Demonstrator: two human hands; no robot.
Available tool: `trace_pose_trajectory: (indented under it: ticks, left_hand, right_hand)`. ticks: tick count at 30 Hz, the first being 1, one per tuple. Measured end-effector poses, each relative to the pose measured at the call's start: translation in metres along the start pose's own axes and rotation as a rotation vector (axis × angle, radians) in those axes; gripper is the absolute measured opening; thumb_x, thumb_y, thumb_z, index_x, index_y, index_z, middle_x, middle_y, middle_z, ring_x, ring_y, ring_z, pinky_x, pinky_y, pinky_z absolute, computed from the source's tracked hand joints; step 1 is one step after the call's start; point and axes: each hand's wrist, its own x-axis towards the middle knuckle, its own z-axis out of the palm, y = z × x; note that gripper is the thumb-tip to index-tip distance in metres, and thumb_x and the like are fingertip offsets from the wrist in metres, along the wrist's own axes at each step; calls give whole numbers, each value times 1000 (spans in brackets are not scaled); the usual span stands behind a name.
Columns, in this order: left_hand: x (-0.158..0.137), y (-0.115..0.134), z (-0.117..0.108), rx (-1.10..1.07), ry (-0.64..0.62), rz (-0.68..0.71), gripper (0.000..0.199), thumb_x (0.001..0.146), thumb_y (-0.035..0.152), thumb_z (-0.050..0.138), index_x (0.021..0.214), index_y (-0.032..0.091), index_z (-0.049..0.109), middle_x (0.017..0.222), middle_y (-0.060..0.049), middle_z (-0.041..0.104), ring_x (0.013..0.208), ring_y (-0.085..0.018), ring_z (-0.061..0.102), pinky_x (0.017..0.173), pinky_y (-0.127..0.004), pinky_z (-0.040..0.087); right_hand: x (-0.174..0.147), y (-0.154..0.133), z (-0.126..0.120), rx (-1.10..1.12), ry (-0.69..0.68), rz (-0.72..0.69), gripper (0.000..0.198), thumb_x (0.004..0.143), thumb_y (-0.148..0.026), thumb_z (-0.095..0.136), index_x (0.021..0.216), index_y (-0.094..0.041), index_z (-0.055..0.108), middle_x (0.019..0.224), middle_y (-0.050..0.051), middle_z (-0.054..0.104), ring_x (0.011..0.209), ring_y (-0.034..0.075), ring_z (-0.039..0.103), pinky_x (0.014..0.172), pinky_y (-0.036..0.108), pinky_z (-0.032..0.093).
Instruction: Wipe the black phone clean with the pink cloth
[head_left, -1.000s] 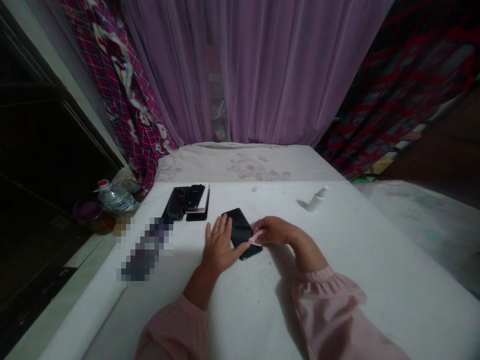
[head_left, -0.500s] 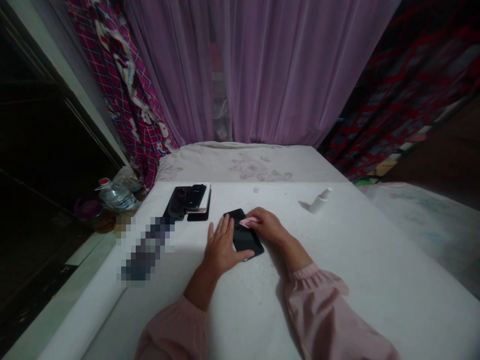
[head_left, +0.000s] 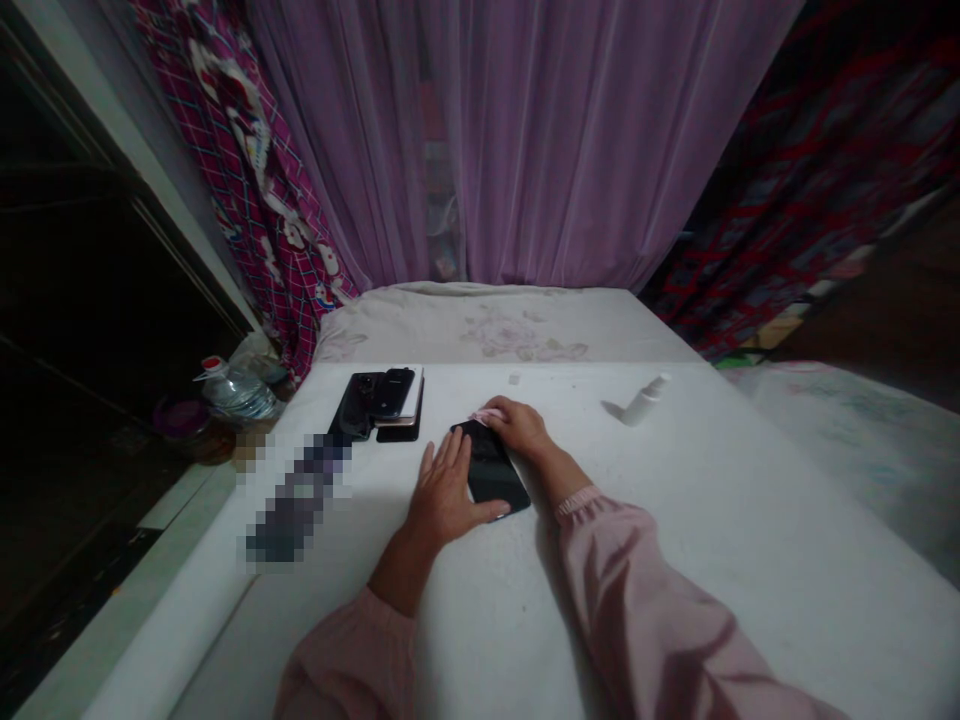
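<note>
Pink cloth at far end of phone, left hand braced on it

Phone lay flat and slanted mid-counter, well in from both side edges, its far end angled toward the left. Left hand was spread wide, not wrapped round anything: fingers pressed along the phone's left edge, thumb at the near end. Right hand was closed in a pinch on the bunched pink cloth at the phone's far edge; fingertips partly hidden. White spray bottle was on the right half of the counter, looking tilted in view, well apart from the right hand. Stack of phones sat toward the far left corner, black case just beside it. Pixelated item along the left edge, can't identify. Purple curtain hung behind the far edge.
</note>
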Motion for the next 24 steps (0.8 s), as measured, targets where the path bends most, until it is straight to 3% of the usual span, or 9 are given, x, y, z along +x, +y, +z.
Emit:
trace_pose_trajectory:
  ticks: [6,13,17,24]
  left_hand:
    - [0,0,-3,-1,-13,21,97,75,68,57,148,12,26,156,-18,24,145,-30,20,118,-53,9]
    - [-8,7,-11,15,-86,-5,97,76,66,57,149,10,26,158,-17,17,146,-28,17,119,-49,5]
    - [-13,6,-10,14,-81,32,98,76,66,57,149,9,24,158,-17,16,146,-27,16,119,-50,6]
    - [-26,7,-9,25,-94,85,99,75,67,59,150,12,24,159,-17,12,147,-28,10,119,-49,6]
  right_hand:
    - [-20,12,-4,171,-3,-143,16,85,-35,61,93,-24,70,90,3,73,86,19,65,79,29,47]
    - [-64,16,-12,309,-43,-368,10,82,-31,67,86,-23,71,112,9,69,124,26,53,101,41,40]
    - [-91,16,-12,304,-2,-359,11,81,-33,69,85,-23,71,127,11,62,124,26,53,102,43,40]
    - [-134,9,-13,267,45,-327,12,81,-35,70,84,-24,71,132,13,59,123,26,54,100,43,41]
